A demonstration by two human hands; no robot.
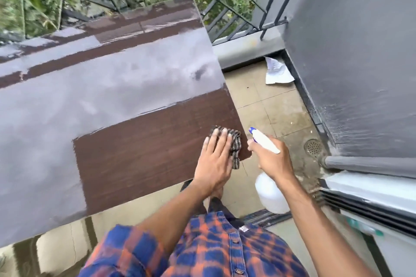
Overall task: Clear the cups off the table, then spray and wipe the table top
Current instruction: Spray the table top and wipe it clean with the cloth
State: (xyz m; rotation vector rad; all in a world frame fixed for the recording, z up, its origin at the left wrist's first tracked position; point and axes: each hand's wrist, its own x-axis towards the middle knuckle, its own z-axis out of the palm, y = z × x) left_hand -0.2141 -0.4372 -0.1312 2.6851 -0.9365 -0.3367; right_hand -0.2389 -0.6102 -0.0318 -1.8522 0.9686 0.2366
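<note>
Two hands work: the left hand [215, 157] presses a cloth [234, 141] flat (fingers spread) on the table [139, 153]; the right hand [271, 159] grips a spray bottle [267, 184].

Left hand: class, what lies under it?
A checked cloth lies under the left hand, pressed flat on the table top. The hand covers part of the cloth, and the cloth hides the wood beneath.

A checked cloth [231, 141] is pressed flat on the brown table top [139, 155] by the left hand [215, 159] at centre frame; a white spray bottle [270, 189] is gripped by the right hand [273, 157] just right of it, its trigger apparently covered.
</note>
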